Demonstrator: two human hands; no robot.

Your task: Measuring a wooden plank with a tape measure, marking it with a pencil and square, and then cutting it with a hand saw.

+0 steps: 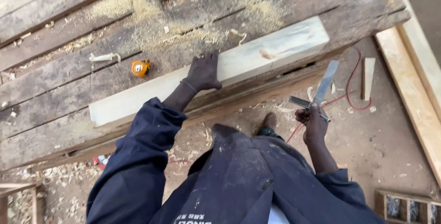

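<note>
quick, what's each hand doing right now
left hand: open, flat on the pale wood beam
right hand: closed, holding a metal try square

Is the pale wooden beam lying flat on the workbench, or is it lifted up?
Flat: the pale beam rests along the workbench, with the left hand pressed on it.

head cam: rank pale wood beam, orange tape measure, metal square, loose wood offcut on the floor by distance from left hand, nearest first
1. Pale wood beam: under the left hand, touching.
2. Orange tape measure: on the bench, image-left of it.
3. Metal square: in the right hand.
4. Wood offcut: on the floor, far image-right.
</note>
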